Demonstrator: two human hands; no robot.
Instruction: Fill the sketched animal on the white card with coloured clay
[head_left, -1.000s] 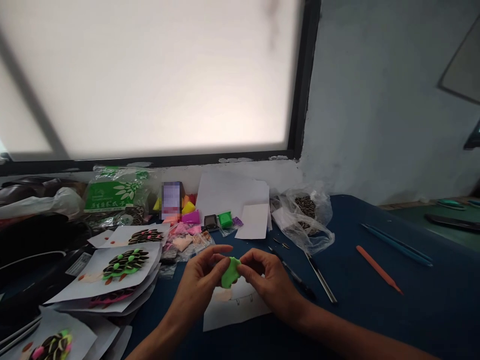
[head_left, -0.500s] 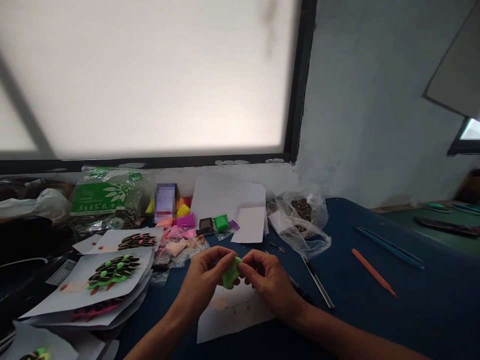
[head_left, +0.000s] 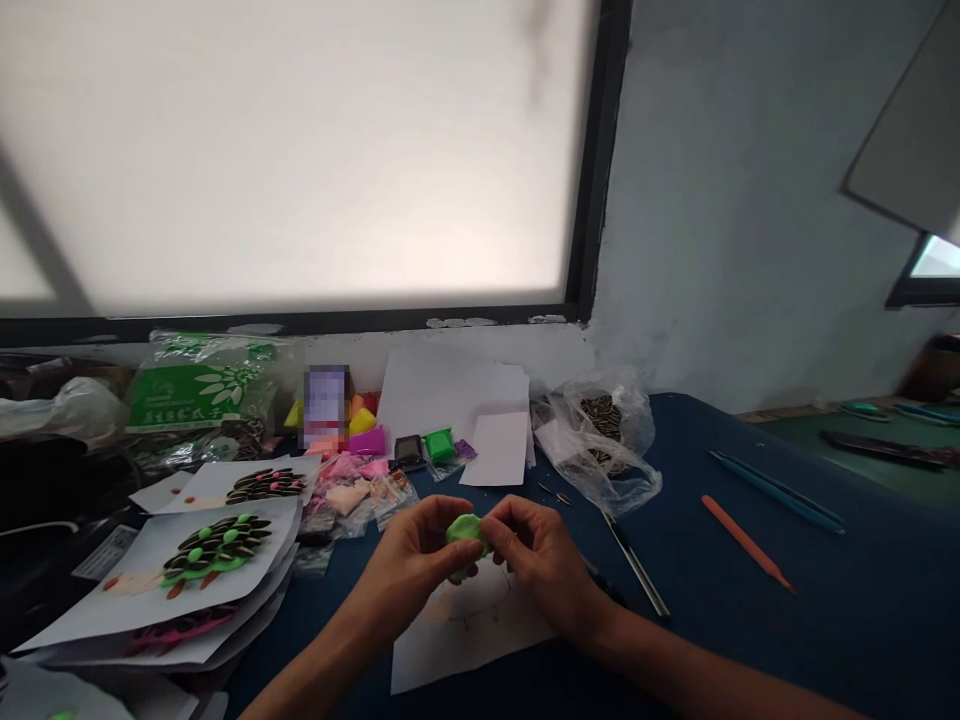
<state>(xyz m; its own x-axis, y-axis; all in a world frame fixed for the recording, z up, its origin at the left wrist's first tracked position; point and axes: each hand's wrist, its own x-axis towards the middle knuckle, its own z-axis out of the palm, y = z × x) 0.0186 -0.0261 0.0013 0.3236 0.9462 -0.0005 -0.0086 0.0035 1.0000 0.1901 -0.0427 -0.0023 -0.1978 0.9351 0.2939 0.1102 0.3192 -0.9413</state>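
Observation:
A lump of light green modelling clay point(head_left: 463, 530) is pinched between both hands, flattened and uneven at its edge. My left hand point(head_left: 418, 545) is closed on its left side, thumb across the front. With thumb and fingers, my right hand point(head_left: 531, 548) grips the clay's right edge. Below the hands lies a white sheet point(head_left: 442, 655) with a drawn outline and a pale peach patch at its left; the hands cover its upper part. To the left, a stack of sheets point(head_left: 247, 590) carries a finished-looking picture of green clay and striped sunflower seeds point(head_left: 217, 548).
Clay packets point(head_left: 360, 480) and a green clay block point(head_left: 439, 445) lie behind the hands. A clear bag of seeds point(head_left: 602, 425) stands by the wall. On the right are a metal-coloured tool point(head_left: 636, 565), an orange clay tool point(head_left: 746, 542) and a blue tool point(head_left: 776, 490).
The green clay has been turned between my fingers, its broad face now tilted upward, with my left thumb lower across it. The view has shifted slightly.

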